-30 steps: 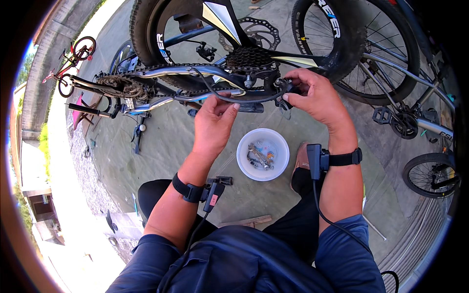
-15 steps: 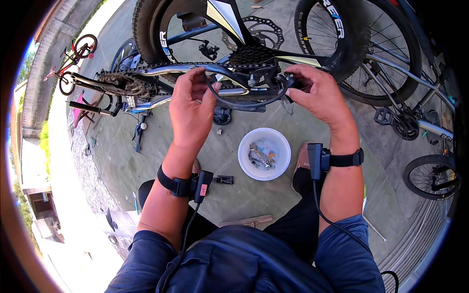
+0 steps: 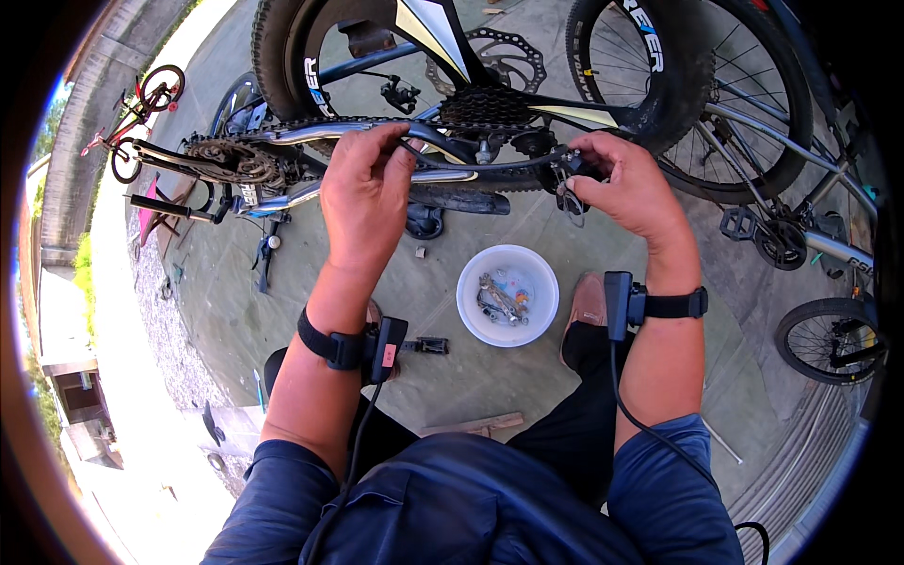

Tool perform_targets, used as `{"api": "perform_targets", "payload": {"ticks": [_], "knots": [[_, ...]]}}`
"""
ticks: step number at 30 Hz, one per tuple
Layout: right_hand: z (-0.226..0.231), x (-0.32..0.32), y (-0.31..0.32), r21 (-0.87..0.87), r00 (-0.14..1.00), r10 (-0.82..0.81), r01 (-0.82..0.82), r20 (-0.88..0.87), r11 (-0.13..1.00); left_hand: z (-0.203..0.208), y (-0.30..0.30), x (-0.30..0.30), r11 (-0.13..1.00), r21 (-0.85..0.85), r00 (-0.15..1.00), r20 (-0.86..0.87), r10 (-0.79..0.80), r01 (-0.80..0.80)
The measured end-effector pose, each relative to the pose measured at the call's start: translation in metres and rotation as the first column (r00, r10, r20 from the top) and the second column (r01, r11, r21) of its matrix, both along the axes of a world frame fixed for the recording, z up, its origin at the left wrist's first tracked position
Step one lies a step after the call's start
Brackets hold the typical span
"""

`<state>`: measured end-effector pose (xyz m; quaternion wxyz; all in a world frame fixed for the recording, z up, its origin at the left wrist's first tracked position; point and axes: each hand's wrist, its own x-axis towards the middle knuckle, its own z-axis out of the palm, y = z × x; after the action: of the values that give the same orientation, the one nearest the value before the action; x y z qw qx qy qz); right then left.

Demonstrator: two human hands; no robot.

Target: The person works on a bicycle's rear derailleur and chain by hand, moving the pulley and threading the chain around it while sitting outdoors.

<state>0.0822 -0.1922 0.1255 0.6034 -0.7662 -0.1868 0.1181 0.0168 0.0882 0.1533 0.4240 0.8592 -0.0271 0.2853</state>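
A bicycle lies across the upper middle, its chainstay (image 3: pixel 320 134) running toward the cassette (image 3: pixel 487 106). My left hand (image 3: pixel 367 202) is closed near the chainstay, thumb and fingers pinching one end of a black cable housing (image 3: pixel 504 169). The housing stretches rightward, nearly straight, to the rear derailleur (image 3: pixel 568 173). My right hand (image 3: pixel 629 188) grips the derailleur's outer side between thumb and fingers. Part of the derailleur is hidden behind those fingers. A thin loose wire loop hangs just under it.
Below the bicycle stands a white basin (image 3: pixel 462 315) with small metal parts inside. A second bicycle (image 3: pixel 800 188) lies at the right, and a red one (image 3: pixel 141 118) is far left. A wooden piece (image 3: pixel 480 423) lies between my legs, and a black part (image 3: pixel 428 346) rests near my left foot.
The cable housing has gone from a sagging curve to nearly straight. My right hand has shifted slightly right with the derailleur, and my left hand slightly left.
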Motion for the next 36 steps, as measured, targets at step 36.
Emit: {"api": "perform_targets", "payload": {"ticks": [36], "knots": [[0.003,-0.005,0.003,0.04,0.967,0.085,-0.078,-0.239,0.996,-0.061,-0.067,-0.025,0.746,-0.664,0.658,-0.537,-0.528,0.057]]}}
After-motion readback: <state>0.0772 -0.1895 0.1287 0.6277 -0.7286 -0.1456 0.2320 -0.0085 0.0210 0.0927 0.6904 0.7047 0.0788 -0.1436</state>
